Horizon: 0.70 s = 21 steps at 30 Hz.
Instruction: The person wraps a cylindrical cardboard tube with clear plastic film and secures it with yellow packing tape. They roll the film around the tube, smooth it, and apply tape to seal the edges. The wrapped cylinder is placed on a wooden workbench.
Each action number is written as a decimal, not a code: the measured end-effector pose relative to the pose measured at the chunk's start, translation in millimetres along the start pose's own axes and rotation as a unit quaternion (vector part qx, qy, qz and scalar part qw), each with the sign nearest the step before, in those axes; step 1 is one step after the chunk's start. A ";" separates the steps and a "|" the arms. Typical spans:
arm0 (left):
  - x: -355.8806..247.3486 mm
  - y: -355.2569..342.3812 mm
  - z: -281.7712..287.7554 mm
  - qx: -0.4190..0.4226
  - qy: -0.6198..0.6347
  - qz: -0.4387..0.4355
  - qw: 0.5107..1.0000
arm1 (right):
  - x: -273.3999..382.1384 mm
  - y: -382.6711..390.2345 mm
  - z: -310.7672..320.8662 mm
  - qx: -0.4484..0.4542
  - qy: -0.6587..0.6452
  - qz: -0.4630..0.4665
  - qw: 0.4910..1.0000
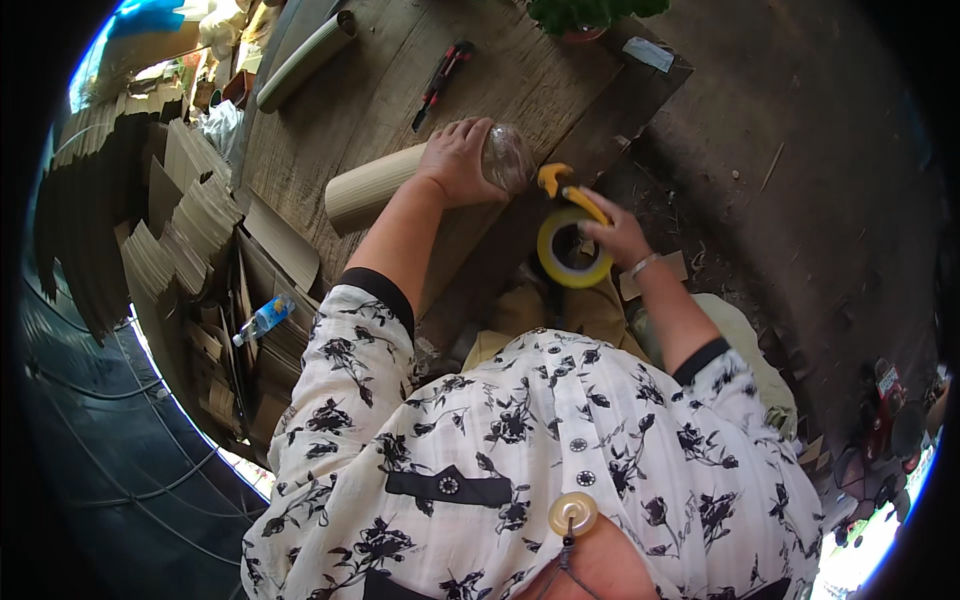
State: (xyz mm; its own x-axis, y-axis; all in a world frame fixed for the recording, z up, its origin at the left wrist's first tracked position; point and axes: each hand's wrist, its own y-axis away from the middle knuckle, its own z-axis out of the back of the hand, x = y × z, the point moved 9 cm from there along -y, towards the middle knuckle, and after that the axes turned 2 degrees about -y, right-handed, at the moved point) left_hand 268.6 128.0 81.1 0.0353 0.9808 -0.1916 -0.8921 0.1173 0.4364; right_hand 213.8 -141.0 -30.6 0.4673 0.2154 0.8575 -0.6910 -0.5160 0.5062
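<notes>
My left hand (458, 160) grips a long, pale ribbed cardboard roll (368, 190) lying on the wooden table, near its right end, where crinkled clear wrapping (508, 160) covers it. Just right of that end, my right hand (615, 232) is closed on a yellow tape dispenser (553, 179) with a large tape roll (548, 255), held past the table's edge above my legs. A red-and-black utility knife (440, 80) lies beyond my left hand. A second rolled corrugated sheet (300, 68) rests at the table's far left.
Stacked cardboard (185, 220) crowds the left side, with a plastic bottle (262, 318) among it. A potted plant (590, 15) and a pale flat object (648, 54) sit at the table's far end (670, 80). Bare dirt floor (790, 170) lies rightward; assorted items (900, 420) stand at lower right.
</notes>
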 end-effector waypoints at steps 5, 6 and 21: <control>8.6 -12.7 7.9 0.000 0.044 -0.014 0.999 | -17.1 110.9 -39.5 0.040 -0.049 -0.058 0.996; 11.4 -13.3 10.7 -0.002 0.052 -0.001 0.999 | -15.6 117.3 -50.4 0.056 -0.060 -0.083 0.993; 39.8 -22.7 -3.4 0.018 0.163 0.066 0.984 | 69.2 80.5 -11.3 0.093 0.052 -0.077 0.991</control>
State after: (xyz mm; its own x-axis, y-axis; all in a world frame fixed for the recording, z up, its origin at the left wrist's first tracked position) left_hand 288.7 163.8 60.6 -0.2311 0.8870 -0.3997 -0.8621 0.0038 0.5068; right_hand 184.2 -158.3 70.5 0.4927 0.3828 0.7815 -0.4980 -0.6125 0.6139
